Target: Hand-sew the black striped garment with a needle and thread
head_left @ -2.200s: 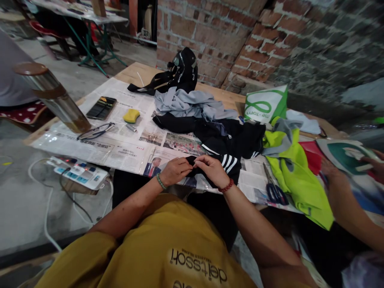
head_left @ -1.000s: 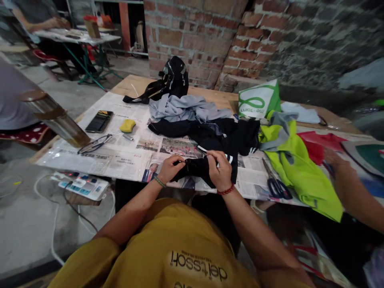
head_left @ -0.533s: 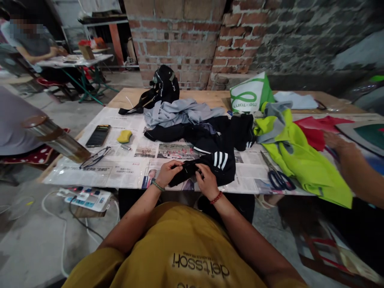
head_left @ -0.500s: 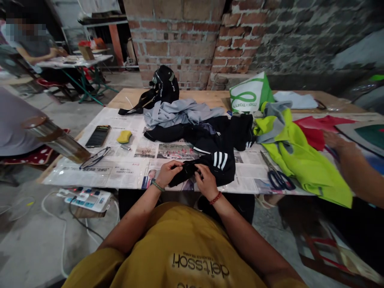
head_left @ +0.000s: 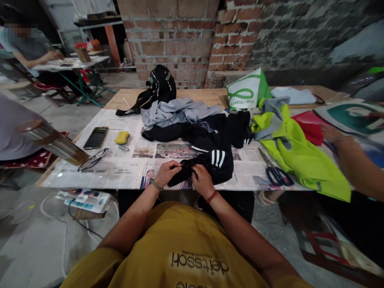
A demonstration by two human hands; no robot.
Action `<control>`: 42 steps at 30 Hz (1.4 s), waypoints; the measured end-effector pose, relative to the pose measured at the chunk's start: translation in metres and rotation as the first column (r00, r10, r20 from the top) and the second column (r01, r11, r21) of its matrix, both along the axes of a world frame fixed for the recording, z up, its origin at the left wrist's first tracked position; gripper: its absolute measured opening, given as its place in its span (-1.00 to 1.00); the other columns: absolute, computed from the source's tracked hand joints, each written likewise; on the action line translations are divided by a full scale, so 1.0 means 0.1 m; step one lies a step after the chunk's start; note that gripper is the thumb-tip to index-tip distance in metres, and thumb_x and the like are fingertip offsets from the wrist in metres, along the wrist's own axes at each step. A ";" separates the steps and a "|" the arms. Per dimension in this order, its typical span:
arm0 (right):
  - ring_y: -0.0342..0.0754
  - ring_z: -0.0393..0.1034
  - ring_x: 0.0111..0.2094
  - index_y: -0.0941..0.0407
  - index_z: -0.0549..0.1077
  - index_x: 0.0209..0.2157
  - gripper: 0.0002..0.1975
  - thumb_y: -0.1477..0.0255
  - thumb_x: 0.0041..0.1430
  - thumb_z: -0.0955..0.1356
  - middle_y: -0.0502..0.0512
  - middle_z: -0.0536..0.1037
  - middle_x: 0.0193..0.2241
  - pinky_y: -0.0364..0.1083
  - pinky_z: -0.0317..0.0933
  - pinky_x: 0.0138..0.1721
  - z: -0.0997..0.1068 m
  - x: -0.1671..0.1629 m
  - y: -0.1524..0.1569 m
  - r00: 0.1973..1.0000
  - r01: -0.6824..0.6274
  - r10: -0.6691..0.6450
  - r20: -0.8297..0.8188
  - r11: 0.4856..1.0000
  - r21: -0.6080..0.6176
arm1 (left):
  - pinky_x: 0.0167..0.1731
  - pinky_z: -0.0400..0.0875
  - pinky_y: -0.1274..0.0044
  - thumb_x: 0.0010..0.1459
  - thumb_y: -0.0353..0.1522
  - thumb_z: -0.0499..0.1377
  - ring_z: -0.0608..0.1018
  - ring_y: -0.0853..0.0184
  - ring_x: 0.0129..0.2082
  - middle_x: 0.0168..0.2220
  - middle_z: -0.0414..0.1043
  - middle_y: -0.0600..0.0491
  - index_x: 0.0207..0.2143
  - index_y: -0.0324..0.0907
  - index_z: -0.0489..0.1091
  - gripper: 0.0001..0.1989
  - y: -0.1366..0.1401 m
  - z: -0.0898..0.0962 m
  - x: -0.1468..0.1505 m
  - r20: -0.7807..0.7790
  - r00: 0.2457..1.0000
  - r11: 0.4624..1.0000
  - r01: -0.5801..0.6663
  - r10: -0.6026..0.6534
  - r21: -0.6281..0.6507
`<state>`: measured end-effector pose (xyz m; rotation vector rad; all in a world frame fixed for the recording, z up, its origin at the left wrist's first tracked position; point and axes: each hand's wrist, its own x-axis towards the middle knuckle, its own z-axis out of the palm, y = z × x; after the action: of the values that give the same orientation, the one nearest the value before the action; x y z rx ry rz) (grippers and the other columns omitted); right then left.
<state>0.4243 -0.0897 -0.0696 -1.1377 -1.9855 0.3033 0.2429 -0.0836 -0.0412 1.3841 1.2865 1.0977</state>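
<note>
Dim, flat light; edges stretched; the iron point(head_left: 348, 115) at right blurred.

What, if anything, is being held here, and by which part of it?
The black striped garment: the left hand pinches the edge of its near end; the right hand touches it close by, grip unclear.

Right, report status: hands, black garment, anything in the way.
Left hand pinching crumpled black garment. Right hand on same cloth. Scissors off right, not in the way.

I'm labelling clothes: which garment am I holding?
The black garment with white stripes, held in your left hand and right hand; the grey cloth and lime garment are in neither.
</note>
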 end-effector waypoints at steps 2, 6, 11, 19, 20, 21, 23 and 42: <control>0.04 0.30 -0.11 0.17 0.40 -0.14 -0.69 0.60 0.08 0.19 0.24 0.42 -0.19 0.06 0.25 -0.03 0.01 -0.01 0.01 1.000 0.015 -0.015 0.025 1.000 0.002 | -0.42 0.26 0.60 -0.11 -0.29 0.21 0.37 0.45 -0.50 -0.50 0.41 0.12 -0.46 -0.24 0.43 -0.82 0.00 0.01 0.01 0.008 1.000 1.000 0.009 -0.009 -0.013; 0.06 0.29 -0.11 0.20 0.38 -0.10 -0.67 0.58 0.09 0.20 0.26 0.42 -0.18 0.06 0.26 -0.04 0.03 -0.02 0.01 0.997 0.034 -0.033 0.074 0.999 -0.013 | -0.47 0.21 0.61 -0.11 -0.28 0.21 0.32 0.48 -0.54 -0.54 0.34 0.15 -0.49 -0.24 0.39 -0.81 0.00 0.02 0.01 0.048 0.999 0.999 0.005 -0.004 -0.040; 0.06 0.28 -0.10 0.21 0.38 -0.09 -0.68 0.57 0.10 0.20 0.26 0.42 -0.17 0.07 0.24 -0.02 0.02 -0.02 0.01 0.994 0.041 -0.039 0.102 0.999 -0.012 | -0.49 0.18 0.62 -0.13 -0.28 0.22 0.29 0.49 -0.55 -0.55 0.30 0.16 -0.49 -0.25 0.37 -0.80 0.02 0.02 -0.01 0.103 0.994 0.998 -0.021 0.027 -0.058; 0.06 0.28 -0.11 0.19 0.38 -0.11 -0.68 0.59 0.09 0.20 0.25 0.42 -0.18 0.07 0.25 -0.04 0.01 -0.02 0.01 0.993 0.040 -0.040 0.113 0.999 0.006 | -0.49 0.19 0.63 -0.15 -0.29 0.24 0.30 0.50 -0.55 -0.55 0.30 0.17 -0.50 -0.25 0.36 -0.80 0.04 -0.01 -0.04 0.174 0.985 0.996 0.006 0.010 -0.092; 0.06 0.28 -0.11 0.19 0.38 -0.11 -0.68 0.59 0.09 0.20 0.25 0.42 -0.19 0.07 0.25 -0.04 0.01 -0.02 0.00 0.993 0.039 -0.039 0.113 0.999 0.009 | -0.49 0.19 0.63 -0.15 -0.29 0.24 0.30 0.51 -0.55 -0.55 0.30 0.17 -0.50 -0.25 0.36 -0.80 0.03 -0.01 -0.04 0.180 0.984 0.996 0.010 0.007 -0.092; 0.06 0.28 -0.12 0.19 0.38 -0.12 -0.68 0.60 0.08 0.20 0.25 0.42 -0.19 0.07 0.25 -0.05 0.01 -0.02 0.00 0.993 0.037 -0.038 0.112 0.999 0.012 | -0.49 0.19 0.63 -0.15 -0.29 0.24 0.30 0.51 -0.55 -0.55 0.30 0.17 -0.50 -0.25 0.36 -0.80 0.03 -0.01 -0.03 0.187 0.982 0.995 0.015 0.003 -0.095; 0.06 0.28 -0.13 0.19 0.39 -0.12 -0.68 0.60 0.08 0.20 0.24 0.42 -0.20 0.08 0.25 -0.06 0.02 -0.02 0.00 0.993 0.035 -0.037 0.113 0.999 0.014 | -0.50 0.19 0.63 -0.16 -0.30 0.25 0.29 0.51 -0.56 -0.55 0.29 0.17 -0.50 -0.25 0.36 -0.79 0.02 0.01 -0.03 0.204 0.979 0.994 0.021 0.001 -0.103; -0.21 0.31 -0.53 0.08 0.45 -0.15 -0.74 0.43 0.08 0.32 0.07 0.45 -0.33 -0.17 0.29 -0.43 0.28 -0.24 -0.04 0.962 -0.104 0.063 -0.267 0.984 -0.143 | -0.41 0.25 0.60 -0.07 -0.30 0.17 0.34 0.46 -0.49 -0.51 0.36 0.14 -0.46 -0.23 0.39 -0.84 -0.02 0.08 -0.01 -0.008 0.999 0.999 0.041 -0.041 0.016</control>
<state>0.4003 -0.0942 -0.0416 -1.0505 -1.8015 0.6311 0.2414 -0.0857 -0.0330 1.4217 1.2522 1.0781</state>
